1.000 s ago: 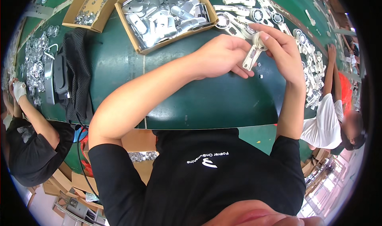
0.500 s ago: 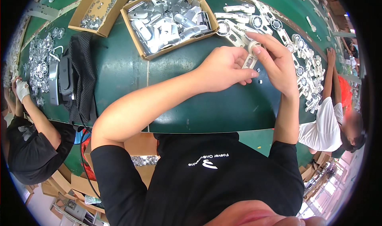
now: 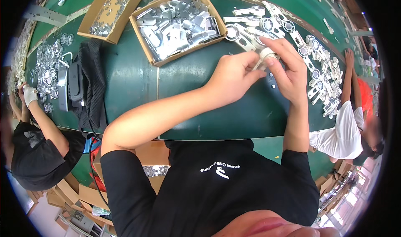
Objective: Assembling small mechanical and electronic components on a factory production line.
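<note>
Over the green table (image 3: 138, 82), both hands meet just above the surface. Left hand (image 3: 232, 76) is curled, pinching a small pale part (image 3: 265, 54); right hand (image 3: 290, 70) closes on the same part from the other side, fingertips steadying it. Box of metal pieces (image 3: 177, 24) sits within reach on the left, so stock is handy. Finished-looking brackets (image 3: 317, 70) lie in a row to the right. Black bag (image 3: 90, 82) lies aside.

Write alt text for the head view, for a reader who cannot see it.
Both hands, left hand and right hand, meet over a green table, pinching a small metal part between them. A cardboard box of metal pieces sits beyond, with more parts spread to the right.
</note>
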The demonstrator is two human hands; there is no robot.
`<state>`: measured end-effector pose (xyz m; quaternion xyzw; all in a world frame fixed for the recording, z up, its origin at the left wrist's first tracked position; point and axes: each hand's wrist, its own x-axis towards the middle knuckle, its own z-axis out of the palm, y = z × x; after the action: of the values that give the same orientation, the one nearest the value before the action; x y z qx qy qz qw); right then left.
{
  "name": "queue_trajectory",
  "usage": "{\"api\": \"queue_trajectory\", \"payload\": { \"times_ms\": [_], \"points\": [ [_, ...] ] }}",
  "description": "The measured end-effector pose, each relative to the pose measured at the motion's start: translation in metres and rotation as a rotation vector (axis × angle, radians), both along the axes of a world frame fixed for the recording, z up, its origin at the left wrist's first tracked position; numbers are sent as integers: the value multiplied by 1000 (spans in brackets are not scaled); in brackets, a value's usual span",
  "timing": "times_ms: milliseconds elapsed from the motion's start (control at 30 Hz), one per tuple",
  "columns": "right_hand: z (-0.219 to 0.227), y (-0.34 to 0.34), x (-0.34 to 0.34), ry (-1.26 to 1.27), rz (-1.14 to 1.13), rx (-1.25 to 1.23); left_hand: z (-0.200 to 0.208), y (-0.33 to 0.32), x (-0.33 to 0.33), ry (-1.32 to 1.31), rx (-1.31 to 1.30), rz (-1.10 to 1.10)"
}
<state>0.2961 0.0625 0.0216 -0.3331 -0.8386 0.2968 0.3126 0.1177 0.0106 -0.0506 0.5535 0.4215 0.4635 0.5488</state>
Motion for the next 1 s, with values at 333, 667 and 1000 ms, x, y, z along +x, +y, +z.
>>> {"api": "queue_trajectory", "payload": {
  "times_ms": [333,667,1000],
  "points": [
    [-9,-10,-5,12,-67,260,16,-7,-13,230,248,133],
    [-14,0,-10,17,-84,435,7,8,-16,409,330,106],
    [-36,-2,-3,224,-127,562,3,3,-14,259,86,106]
  ]
}}
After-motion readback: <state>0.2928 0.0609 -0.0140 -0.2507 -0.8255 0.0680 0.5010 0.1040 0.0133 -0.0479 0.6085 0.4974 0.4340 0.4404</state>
